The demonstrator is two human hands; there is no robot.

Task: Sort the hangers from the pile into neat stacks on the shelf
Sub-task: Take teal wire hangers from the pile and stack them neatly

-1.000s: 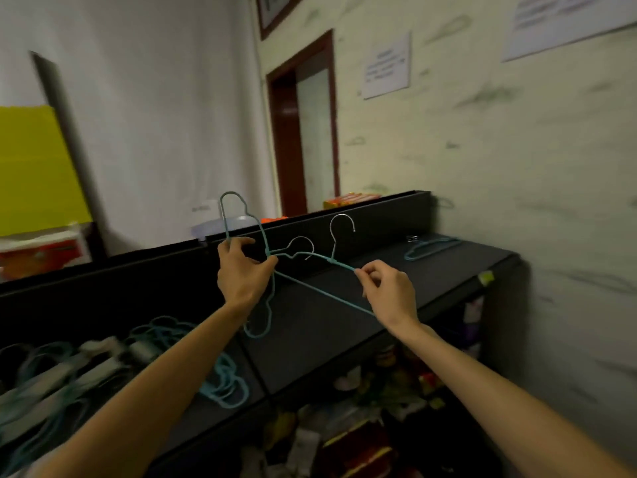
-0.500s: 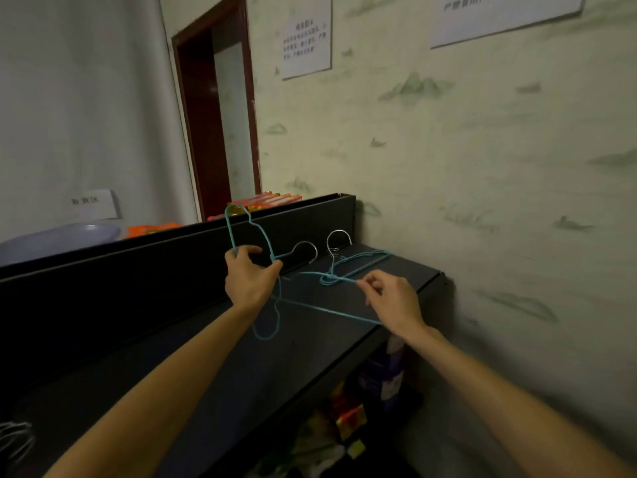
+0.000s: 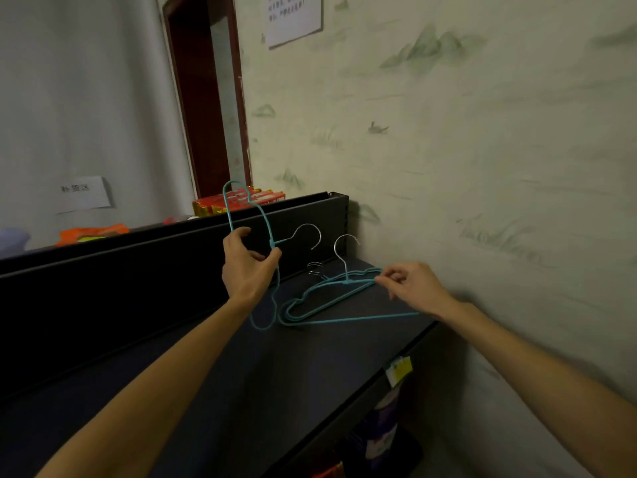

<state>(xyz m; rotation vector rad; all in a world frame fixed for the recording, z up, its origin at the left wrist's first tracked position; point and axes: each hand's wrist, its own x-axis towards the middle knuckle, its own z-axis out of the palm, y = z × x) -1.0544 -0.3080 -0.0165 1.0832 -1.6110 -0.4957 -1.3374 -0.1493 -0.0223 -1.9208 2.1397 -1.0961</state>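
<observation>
Right now, in the head view, the main risk sits at the right hand (image 3: pixel 415 288): its fingertips pinch the shoulder of a teal hanger (image 3: pixel 348 318) that lies low over the stack of hangers (image 3: pixel 327 294) at the far end of the shelf (image 3: pixel 241 391). That hanger's long bottom bar runs back under the right wrist, toward the shelf's front edge. If the pinch lets go while the frame is skewed, I judge it would land crooked across the stack, or its bar could tip off the edge. Its steel hook also stands just beside the stack's hooks, so the wires could catch and drag the stack out of line.

A second teal hanger (image 3: pixel 265 243) is upright in the left hand (image 3: pixel 246 267), gripped between curled fingers and thumb near its neck. Its lower loop hangs below those fingers, close to the left end of the stack; a swing there could snag it, I think.

Both arms reach forward, nearly straight, forearms bare. The left wrist is raised with its palm turned toward the right; the right hand is lower, knuckles up, fingers bent toward the stack.

Behind the left fingers runs the shelf's dark back panel (image 3: pixel 138 267), with red packets (image 3: pixel 241 200) beyond it and a doorway (image 3: pixel 206 98) farther off.
</observation>
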